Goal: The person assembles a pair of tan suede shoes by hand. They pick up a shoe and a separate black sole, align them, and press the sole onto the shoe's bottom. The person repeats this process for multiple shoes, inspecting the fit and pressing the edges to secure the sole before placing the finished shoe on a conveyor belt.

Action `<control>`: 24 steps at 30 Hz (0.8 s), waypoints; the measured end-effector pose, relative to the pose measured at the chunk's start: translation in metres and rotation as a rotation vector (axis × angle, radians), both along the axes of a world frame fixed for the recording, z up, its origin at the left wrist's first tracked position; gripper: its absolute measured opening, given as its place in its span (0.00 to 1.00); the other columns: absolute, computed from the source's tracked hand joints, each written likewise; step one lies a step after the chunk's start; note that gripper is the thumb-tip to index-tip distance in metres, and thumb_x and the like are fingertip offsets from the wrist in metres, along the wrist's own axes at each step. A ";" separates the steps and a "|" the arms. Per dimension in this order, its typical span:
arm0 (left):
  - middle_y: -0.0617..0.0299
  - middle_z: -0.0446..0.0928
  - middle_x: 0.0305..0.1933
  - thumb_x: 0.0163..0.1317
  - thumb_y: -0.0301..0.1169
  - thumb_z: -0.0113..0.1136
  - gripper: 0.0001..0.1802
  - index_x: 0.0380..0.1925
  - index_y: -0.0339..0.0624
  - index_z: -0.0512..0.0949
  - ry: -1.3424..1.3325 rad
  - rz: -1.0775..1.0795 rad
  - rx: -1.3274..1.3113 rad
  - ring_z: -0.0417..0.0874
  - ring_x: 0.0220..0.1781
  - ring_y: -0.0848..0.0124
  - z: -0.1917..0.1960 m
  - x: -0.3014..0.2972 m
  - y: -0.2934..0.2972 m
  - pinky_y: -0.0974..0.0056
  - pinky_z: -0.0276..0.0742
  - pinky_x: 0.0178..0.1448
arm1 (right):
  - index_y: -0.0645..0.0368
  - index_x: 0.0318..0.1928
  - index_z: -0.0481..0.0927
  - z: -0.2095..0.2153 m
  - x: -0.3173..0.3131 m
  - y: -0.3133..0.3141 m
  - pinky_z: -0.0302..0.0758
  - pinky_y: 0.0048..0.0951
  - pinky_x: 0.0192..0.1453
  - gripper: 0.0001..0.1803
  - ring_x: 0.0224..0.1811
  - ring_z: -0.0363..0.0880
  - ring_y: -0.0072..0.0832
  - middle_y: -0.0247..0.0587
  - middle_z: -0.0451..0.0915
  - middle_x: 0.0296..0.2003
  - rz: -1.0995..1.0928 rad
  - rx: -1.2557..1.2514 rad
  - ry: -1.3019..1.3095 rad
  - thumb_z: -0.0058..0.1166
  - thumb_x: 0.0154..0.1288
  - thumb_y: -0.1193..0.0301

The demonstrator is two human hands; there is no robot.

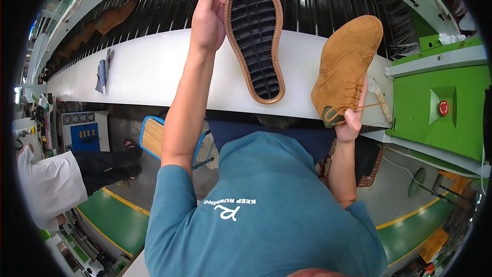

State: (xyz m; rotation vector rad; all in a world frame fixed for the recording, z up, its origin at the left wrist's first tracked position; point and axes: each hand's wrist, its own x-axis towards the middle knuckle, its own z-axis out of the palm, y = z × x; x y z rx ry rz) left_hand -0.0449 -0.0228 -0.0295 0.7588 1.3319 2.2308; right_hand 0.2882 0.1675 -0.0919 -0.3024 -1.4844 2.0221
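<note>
My left hand (208,20) grips a shoe sole (254,41) by its toe end, fingers behind it and thumb sticking up. The sole is upright above the white bench, its black ribbed inner face toward me and a brown stitched rim around it. In my right hand (349,125) is a tan suede lace-up shoe upper (346,54), held near the heel with the toe pointing away. Its laces (353,103) hang in a loose bow by my thumb. Most fingers of the right hand are hidden behind the upper.
On the white bench (148,66) lie blue-handled snips (102,74) at left and a brush-like tool (379,97) at right. Dark conveyor rods (169,0) run behind, carrying brown shoe parts (115,18). A green machine box (441,102) stands right; a stool (156,136) and another person (56,184) are left.
</note>
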 end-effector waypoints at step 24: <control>0.42 0.90 0.62 0.89 0.71 0.25 0.54 0.71 0.24 0.75 0.047 -0.042 0.119 0.92 0.62 0.61 0.034 0.039 -0.015 0.60 0.88 0.69 | 0.66 0.93 0.36 -0.041 0.009 -0.012 0.63 0.46 0.90 0.64 0.88 0.62 0.45 0.56 0.57 0.87 -0.228 0.347 0.014 0.65 0.69 0.68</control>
